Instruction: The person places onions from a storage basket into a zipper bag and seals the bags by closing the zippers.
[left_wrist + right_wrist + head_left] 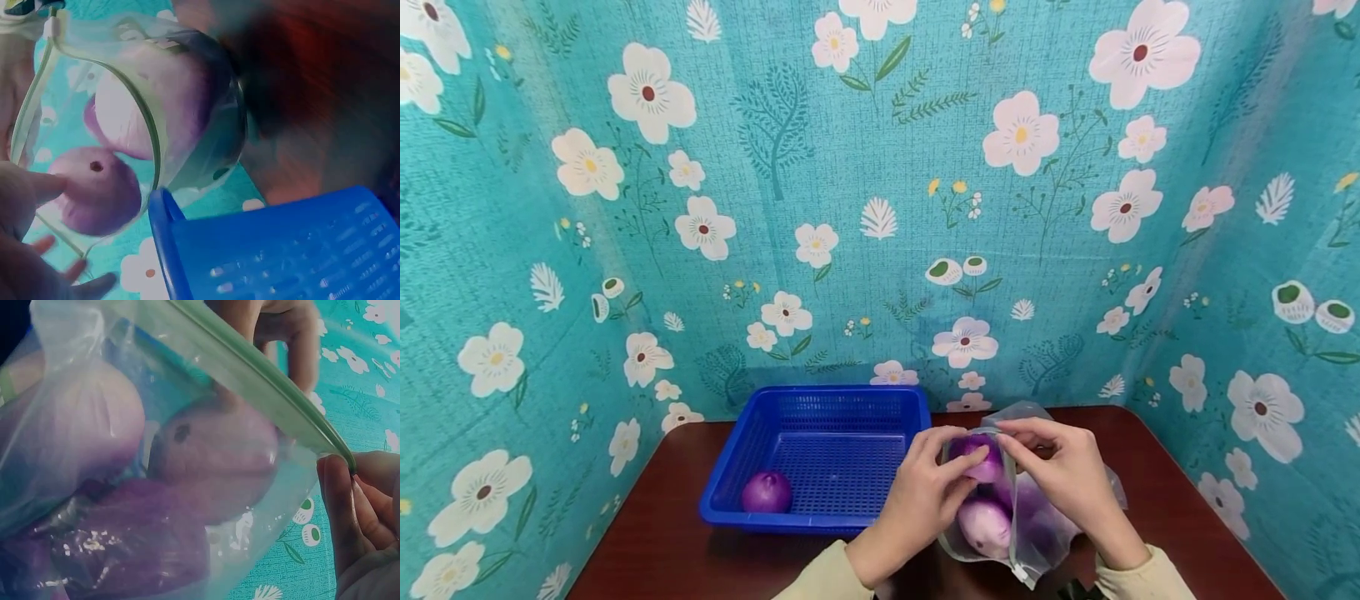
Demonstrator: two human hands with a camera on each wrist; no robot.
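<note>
A clear zip bag with a green-edged mouth stands on the table, holding several purple onions. My right hand pinches the bag's edge at the far side of its mouth; the pinch shows closely in the right wrist view. At the near left of the mouth, my left hand touches the uppermost onion with one finger. Its other fingers are spread by the bag's rim in the left wrist view. The lower onions are partly hidden behind plastic.
Left of the bag stands a blue plastic basket with slotted walls. One purple onion lies in its near left corner. A flowered turquoise cloth hangs around the back and sides of the dark red table.
</note>
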